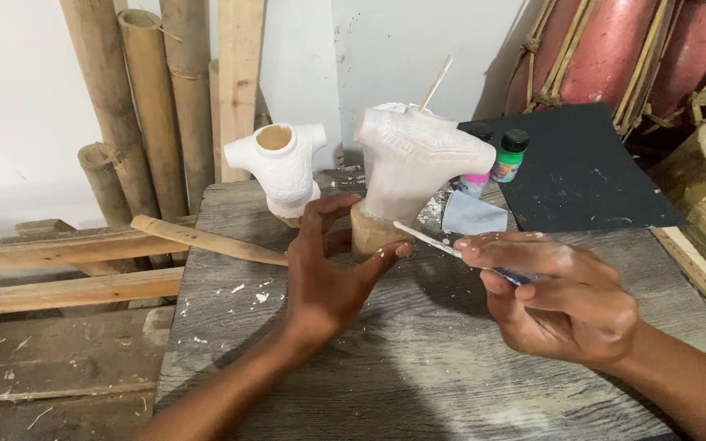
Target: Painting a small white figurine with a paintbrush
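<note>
A white-coated torso figure [413,163] stands on a tan base [367,234] near the middle of the grey wooden table [402,367]. A thin stick [435,82] pokes out of its top. My left hand [328,269] touches the tan base with spread fingers. My right hand [553,294] grips a thin paint-smeared tool [428,238], its tip against the figure's lower edge. A second, smaller white torso figure [281,170] stands behind, to the left.
Two small paint bottles [507,155] and a pale cloth scrap [473,216] sit behind the figure. A dark sheet [579,175] covers the table's right rear. Bamboo poles [136,106] lean on the wall; wooden planks [67,261] lie left. Red drums [623,49] stand behind.
</note>
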